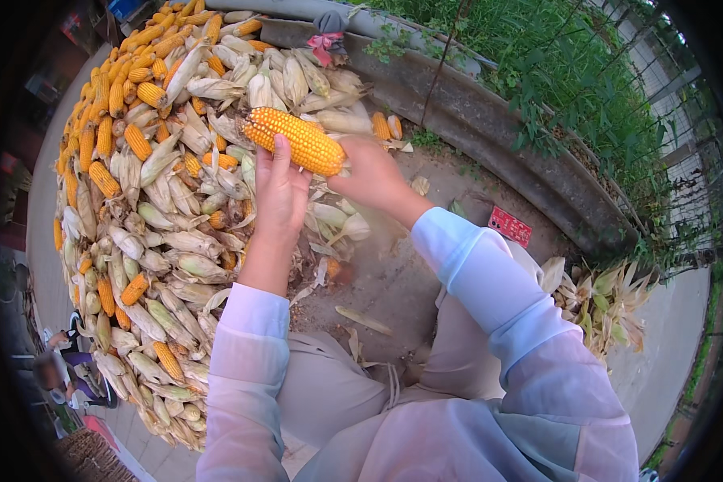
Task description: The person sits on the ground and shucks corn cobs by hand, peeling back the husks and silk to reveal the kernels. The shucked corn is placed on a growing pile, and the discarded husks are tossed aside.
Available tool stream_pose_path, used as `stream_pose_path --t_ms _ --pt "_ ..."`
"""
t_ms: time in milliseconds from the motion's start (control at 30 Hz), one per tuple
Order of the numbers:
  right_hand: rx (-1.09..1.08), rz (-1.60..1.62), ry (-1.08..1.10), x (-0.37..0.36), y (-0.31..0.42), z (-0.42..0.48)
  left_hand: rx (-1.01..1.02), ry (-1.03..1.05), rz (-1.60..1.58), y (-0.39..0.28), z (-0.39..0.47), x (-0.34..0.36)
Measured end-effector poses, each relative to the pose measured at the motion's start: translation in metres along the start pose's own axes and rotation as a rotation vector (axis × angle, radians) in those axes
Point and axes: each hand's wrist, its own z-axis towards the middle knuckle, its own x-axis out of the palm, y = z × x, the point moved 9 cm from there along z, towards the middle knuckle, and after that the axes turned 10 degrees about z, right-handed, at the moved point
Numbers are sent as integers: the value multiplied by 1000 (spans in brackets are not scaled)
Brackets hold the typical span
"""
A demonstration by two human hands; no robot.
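Between my two hands is a bare yellow ear of corn [298, 140], tilted down to the right. My left hand [282, 187] grips its left part from below, with the thumb laid along the kernels. At the rounded right end, the fingers of my right hand [367, 172] close around the tip. Some kernels look dark or missing near the left end. Behind and to the left spreads a big heap of corn, with husked ears [137, 141] and ears still in dry husks [193, 244] mixed together.
A curved grey trough-like barrier [488, 135] runs along the right, with weeds [554, 72] behind it. A red patterned card or packet [510, 226] lies on the ground near it. Loose husks [599, 307] are piled at the right. Another person [75, 367] sits at the far left.
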Motion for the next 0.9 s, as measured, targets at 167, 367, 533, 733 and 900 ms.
stream_pose_path --t_ms 167,367,533,733,900 --pt "68 -21 -27 1 0 -8 41 -36 40 5 -6 14" --pt "-14 -35 58 20 10 -19 138 -308 388 13 -10 -9" --pt "-152 48 44 21 26 -14 50 -192 378 -4 2 -10" --pt "-258 -204 292 42 15 -14 187 21 945 -24 3 5" --pt "-37 -175 223 25 9 -9 70 -166 623 -23 4 -32"
